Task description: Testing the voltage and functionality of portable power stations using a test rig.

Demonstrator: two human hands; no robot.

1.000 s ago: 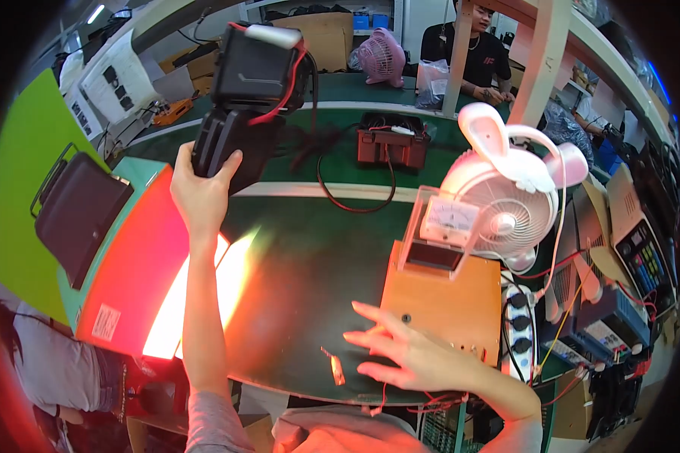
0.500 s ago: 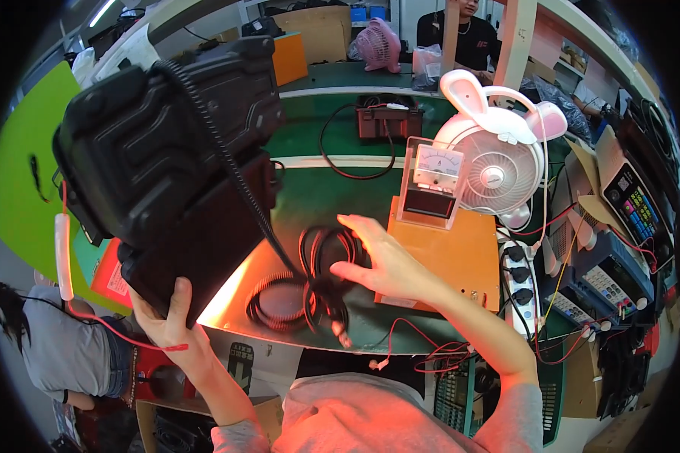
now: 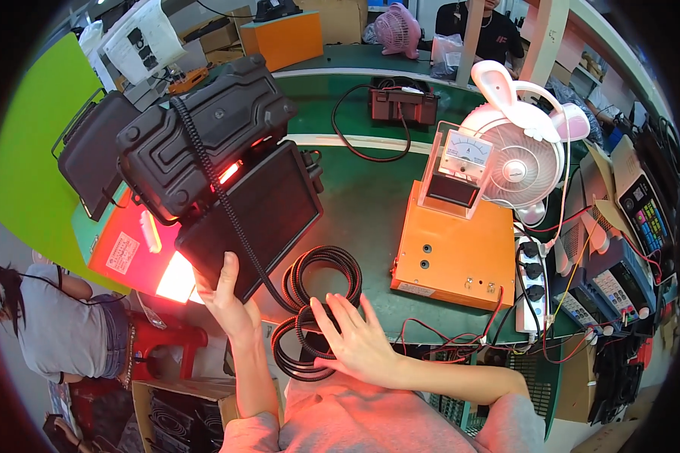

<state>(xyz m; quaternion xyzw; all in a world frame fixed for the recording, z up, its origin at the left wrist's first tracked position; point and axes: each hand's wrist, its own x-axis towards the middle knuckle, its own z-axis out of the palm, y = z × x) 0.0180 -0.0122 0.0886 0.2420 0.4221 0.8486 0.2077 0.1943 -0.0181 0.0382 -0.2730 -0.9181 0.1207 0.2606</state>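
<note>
A black rugged hard case (image 3: 211,124) with moulded ribs stands tilted at the left of the bench, its flat black rimmed panel (image 3: 261,219) facing me. My left hand (image 3: 233,302) grips the panel's lower corner, thumb on the face and the other fingers hidden behind. A corrugated black cable (image 3: 219,177) runs down across case and panel into a figure-eight coil (image 3: 326,260) at the bench's front edge. Over the coil's near loop lies my right hand (image 3: 355,340), fingers stretched and spread, touching it.
An orange metal box (image 3: 453,249) carries an analog meter (image 3: 465,155). Behind it is a rabbit-eared fan (image 3: 514,166). A power strip (image 3: 531,287) and bench instruments (image 3: 604,279) line the right. A smaller black box (image 3: 403,104) sits farther back. Other people are at the left and the back.
The case has come down and turned, showing more of its panel. My right hand has moved toward me onto the coil, which has also shifted nearer.
</note>
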